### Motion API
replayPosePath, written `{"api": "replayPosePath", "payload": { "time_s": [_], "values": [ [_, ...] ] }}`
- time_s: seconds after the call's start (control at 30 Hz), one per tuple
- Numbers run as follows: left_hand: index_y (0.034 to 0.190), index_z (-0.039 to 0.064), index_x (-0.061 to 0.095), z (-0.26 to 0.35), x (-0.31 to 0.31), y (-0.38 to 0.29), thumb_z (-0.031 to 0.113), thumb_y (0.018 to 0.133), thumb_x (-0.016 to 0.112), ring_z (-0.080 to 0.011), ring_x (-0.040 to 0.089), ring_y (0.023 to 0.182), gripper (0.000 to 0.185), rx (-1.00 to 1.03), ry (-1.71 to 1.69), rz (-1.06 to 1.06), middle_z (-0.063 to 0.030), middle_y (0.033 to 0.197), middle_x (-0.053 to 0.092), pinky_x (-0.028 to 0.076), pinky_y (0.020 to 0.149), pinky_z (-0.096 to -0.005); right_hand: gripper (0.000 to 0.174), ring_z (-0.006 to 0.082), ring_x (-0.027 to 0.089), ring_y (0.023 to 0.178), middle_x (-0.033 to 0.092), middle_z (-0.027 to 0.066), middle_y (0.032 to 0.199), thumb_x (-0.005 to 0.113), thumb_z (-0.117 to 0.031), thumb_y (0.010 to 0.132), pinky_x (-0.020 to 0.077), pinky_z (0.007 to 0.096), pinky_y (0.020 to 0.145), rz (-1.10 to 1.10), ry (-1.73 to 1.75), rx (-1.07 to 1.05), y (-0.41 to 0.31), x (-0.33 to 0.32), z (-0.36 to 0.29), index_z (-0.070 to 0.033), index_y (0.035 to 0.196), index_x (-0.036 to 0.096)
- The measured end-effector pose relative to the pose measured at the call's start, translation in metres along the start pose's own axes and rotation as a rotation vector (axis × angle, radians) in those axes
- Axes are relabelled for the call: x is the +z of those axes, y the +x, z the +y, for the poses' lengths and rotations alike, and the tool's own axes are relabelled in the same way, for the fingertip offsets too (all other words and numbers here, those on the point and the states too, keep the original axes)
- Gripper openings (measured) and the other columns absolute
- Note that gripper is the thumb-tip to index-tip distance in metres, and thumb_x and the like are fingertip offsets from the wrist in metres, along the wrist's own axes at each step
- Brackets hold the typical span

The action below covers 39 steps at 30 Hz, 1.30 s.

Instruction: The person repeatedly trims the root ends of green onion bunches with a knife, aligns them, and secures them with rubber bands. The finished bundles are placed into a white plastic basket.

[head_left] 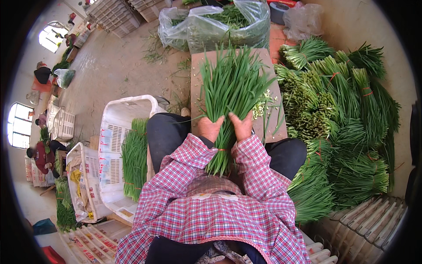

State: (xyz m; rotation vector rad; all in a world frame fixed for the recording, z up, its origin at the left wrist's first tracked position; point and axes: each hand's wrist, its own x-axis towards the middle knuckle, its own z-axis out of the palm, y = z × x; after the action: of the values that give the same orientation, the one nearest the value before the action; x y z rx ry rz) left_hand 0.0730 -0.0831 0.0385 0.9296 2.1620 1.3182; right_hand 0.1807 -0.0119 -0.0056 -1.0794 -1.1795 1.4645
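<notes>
Between my two hands I hold a large bundle of green chives point(230, 85), its leafy ends fanned out over a low board point(197, 72) and its other end toward my lap. My left hand point(211, 128) wraps the bundle's left side, thumb on top. From the right, my right hand point(242, 125) grips it the same way, the two thumbs nearly meeting. An orange-red band point(222, 149) circles the bundle near my lap. Pale cut stem pieces point(262, 107) lie on the board beside the right hand.
Many banded chive bundles point(316, 99) are heaped at my right. A white plastic crate point(110, 142) at my left holds chive bundles point(135, 158). Beyond the board stands a clear plastic bag point(227, 36) of loose greens. Other people point(43, 156) sit along the far-left wall.
</notes>
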Motion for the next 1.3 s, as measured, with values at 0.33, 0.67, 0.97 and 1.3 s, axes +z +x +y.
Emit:
{"api": "replayPosePath", "payload": {
  "time_s": [0.33, 0.67, 0.97, 1.3],
  "values": [
    [0.097, -0.003, 0.060, -0.061, 0.016, 0.036, 0.004, 0.072, 0.066, -0.0154, 0.060, 0.078, 0.026, -0.154, -0.351, 0.039, -0.0075, 0.091, 0.064, 0.047, 0.073, -0.0289, 0.043, 0.0191, 0.056, 0.090, 0.058, 0.0098, 0.105, 0.059, 0.009, 0.073, 0.0449, 0.0297, 0.082, 0.106, 0.346, 0.273, 0.019, -0.013, 0.069, 0.003, 0.114, 0.046],
    [0.100, 0.003, 0.057, -0.053, 0.025, 0.038, 0.021, 0.064, 0.073, -0.0306, 0.063, 0.074, 0.043, -0.030, -0.014, 0.033, -0.0136, 0.081, 0.065, 0.049, 0.068, -0.0357, 0.044, 0.0212, 0.055, 0.095, 0.056, 0.0117, 0.107, 0.058, 0.009, 0.074, 0.0421, 0.0302, 0.086, 0.024, 0.234, 0.292, 0.018, 0.004, 0.052, 0.005, 0.115, 0.043],
    [0.099, -0.001, 0.050, -0.050, 0.024, 0.049, 0.017, 0.063, 0.073, -0.0315, 0.062, 0.079, 0.047, -0.222, 0.255, 0.072, -0.0178, 0.084, 0.063, 0.049, 0.071, -0.0362, 0.052, 0.0247, 0.054, 0.098, 0.053, 0.0123, 0.112, 0.058, 0.009, 0.075, 0.0443, 0.0345, 0.087, 0.107, 0.214, 0.165, 0.011, -0.021, 0.060, 0.002, 0.122, 0.037],
    [0.111, 0.003, 0.040, -0.025, 0.040, 0.025, 0.019, 0.064, 0.070, -0.0390, 0.058, 0.073, 0.058, -0.019, 0.303, 0.080, -0.0192, 0.082, 0.061, 0.047, 0.064, -0.0451, 0.059, 0.0354, 0.045, 0.108, 0.050, 0.0179, 0.110, 0.070, -0.007, 0.059, 0.0349, 0.0444, 0.092, -0.006, -1.078, -0.709, 0.002, -0.018, -0.024, 0.001, 0.112, 0.047]
  ]
}}
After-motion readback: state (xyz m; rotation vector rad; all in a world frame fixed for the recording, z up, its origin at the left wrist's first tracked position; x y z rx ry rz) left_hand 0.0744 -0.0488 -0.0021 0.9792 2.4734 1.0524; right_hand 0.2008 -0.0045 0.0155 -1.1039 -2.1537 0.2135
